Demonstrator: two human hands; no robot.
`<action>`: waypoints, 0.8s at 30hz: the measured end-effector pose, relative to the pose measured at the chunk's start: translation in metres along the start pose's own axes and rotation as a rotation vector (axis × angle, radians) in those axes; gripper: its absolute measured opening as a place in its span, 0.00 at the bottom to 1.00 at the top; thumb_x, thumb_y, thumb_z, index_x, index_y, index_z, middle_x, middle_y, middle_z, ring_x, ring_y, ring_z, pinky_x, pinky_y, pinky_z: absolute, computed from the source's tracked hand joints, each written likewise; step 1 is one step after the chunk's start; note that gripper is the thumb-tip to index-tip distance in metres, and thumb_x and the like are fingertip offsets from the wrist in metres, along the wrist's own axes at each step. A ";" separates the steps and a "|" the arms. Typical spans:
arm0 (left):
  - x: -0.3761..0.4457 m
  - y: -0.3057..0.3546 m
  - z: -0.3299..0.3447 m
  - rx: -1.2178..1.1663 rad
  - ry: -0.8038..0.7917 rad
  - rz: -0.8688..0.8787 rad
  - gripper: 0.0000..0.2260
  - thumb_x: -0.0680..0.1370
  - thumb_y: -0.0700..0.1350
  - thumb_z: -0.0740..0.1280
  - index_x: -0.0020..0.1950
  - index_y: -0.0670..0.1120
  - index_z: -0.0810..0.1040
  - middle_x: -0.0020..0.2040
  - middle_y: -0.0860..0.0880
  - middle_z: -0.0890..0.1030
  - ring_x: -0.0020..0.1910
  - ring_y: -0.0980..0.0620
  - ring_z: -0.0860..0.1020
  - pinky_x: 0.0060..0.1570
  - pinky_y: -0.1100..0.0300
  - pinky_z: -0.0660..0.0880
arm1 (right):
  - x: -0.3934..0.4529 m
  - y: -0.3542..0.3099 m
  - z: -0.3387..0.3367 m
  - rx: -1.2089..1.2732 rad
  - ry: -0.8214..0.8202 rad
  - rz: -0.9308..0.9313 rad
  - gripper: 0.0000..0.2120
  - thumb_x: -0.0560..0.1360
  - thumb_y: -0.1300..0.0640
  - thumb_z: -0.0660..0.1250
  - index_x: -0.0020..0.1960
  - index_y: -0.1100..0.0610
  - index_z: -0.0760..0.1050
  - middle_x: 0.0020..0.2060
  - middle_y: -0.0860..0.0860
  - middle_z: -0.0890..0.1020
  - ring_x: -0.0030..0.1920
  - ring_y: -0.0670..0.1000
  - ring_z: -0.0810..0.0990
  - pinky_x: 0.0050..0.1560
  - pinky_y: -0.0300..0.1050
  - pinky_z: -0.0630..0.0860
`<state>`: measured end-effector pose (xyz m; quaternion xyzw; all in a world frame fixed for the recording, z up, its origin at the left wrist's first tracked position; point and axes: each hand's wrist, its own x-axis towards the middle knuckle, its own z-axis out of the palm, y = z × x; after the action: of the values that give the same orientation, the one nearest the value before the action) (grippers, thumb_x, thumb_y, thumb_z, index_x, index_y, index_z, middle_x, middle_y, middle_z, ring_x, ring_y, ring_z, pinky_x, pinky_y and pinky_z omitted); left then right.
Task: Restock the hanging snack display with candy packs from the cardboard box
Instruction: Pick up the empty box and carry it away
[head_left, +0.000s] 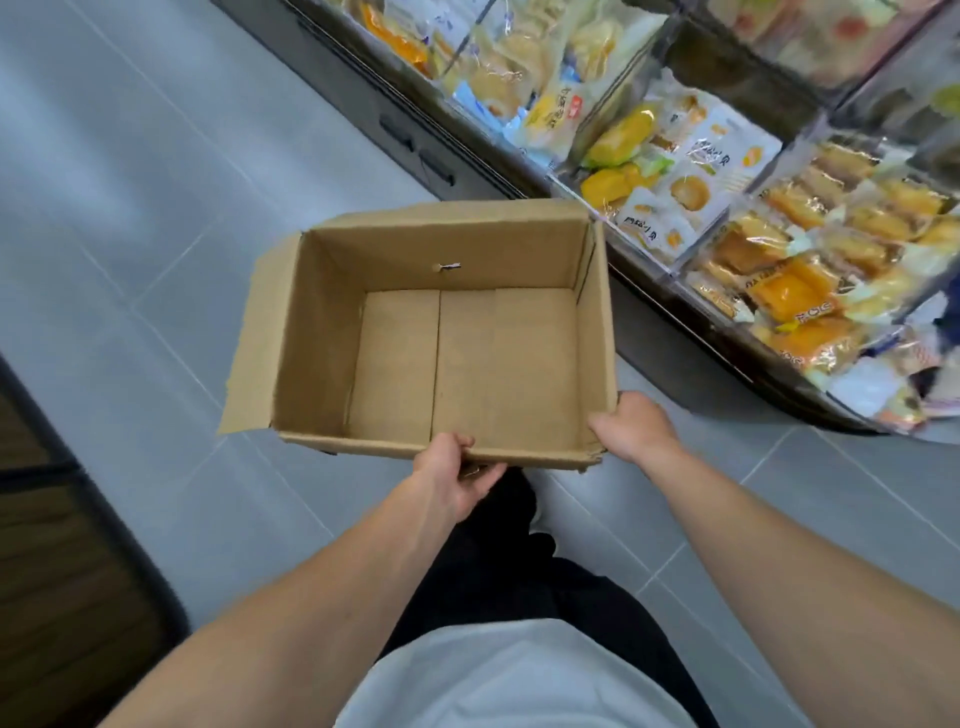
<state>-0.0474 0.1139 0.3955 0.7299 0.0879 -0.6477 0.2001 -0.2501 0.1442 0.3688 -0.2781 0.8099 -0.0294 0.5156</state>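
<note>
Holding the empty cardboard box (447, 332) above the floor, left hand (452, 475) and right hand (631, 423) both grip its near rim; no candy packs left, restocking looks finished.

— What lies beyond the fingers, up and to the right?

— A dark-framed display shelf (670, 358) with clear plastic dividers, packed with clear-wrapped yellow and orange pastry packs (795, 291). Further along it, white-and-yellow packs printed with round cakes (685, 171).

— And under the fingers?

— A pale grey tiled floor (130, 218) with thin light grout lines. Below them, towards the camera, black trousers (498, 566) and the hem of a white shirt (519, 680).

— Anything far to the left of the fingers?

— A dark brown wooden panel with a black frame (67, 561), at the frame's lower left edge.
</note>
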 end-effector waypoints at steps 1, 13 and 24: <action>0.003 -0.002 -0.005 0.020 0.005 0.002 0.04 0.80 0.34 0.59 0.50 0.37 0.72 0.48 0.38 0.75 0.51 0.38 0.77 0.53 0.42 0.79 | -0.002 0.005 0.008 0.017 0.003 0.006 0.08 0.72 0.56 0.64 0.50 0.55 0.78 0.46 0.53 0.81 0.47 0.56 0.79 0.44 0.43 0.73; 0.034 -0.073 -0.048 0.343 -0.047 -0.074 0.08 0.79 0.35 0.62 0.58 0.37 0.73 0.58 0.38 0.75 0.57 0.37 0.75 0.47 0.44 0.79 | -0.060 0.123 0.091 0.259 0.095 0.263 0.04 0.72 0.60 0.64 0.44 0.58 0.77 0.38 0.53 0.81 0.38 0.53 0.78 0.36 0.42 0.72; 0.118 -0.108 -0.045 0.596 -0.056 -0.124 0.12 0.78 0.36 0.64 0.61 0.38 0.73 0.59 0.37 0.76 0.48 0.39 0.78 0.31 0.46 0.80 | -0.061 0.176 0.176 0.463 0.379 0.363 0.20 0.72 0.59 0.65 0.63 0.55 0.70 0.50 0.52 0.79 0.48 0.55 0.76 0.46 0.43 0.71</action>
<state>-0.0308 0.2142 0.2637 0.7315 -0.0671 -0.6759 -0.0602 -0.1554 0.3642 0.2777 0.0052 0.8993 -0.1713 0.4023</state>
